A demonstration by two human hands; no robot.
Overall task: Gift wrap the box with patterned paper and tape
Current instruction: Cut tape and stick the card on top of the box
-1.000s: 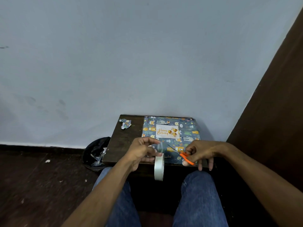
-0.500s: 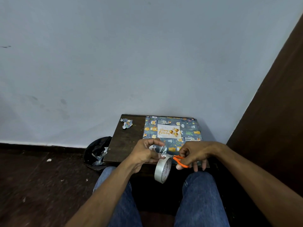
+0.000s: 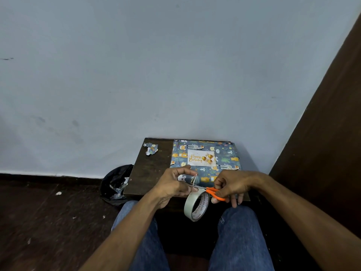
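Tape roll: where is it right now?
In the head view the tape roll hangs just below the table's near edge, between the knees, under the left hand pinching its pulled strip and left of the orange scissors in the right hand.

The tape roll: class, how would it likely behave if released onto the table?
The tape roll is a round ring hanging on edge, so it would probably roll. Its hollow core suggests lightness. The pulled strip looks thin, likely floppy and clingy.

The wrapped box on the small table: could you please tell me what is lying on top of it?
A white Happy Birthday card lies flat on the wrapped box. The left hand and right hand cover its near edge, so anything there cannot be seen.
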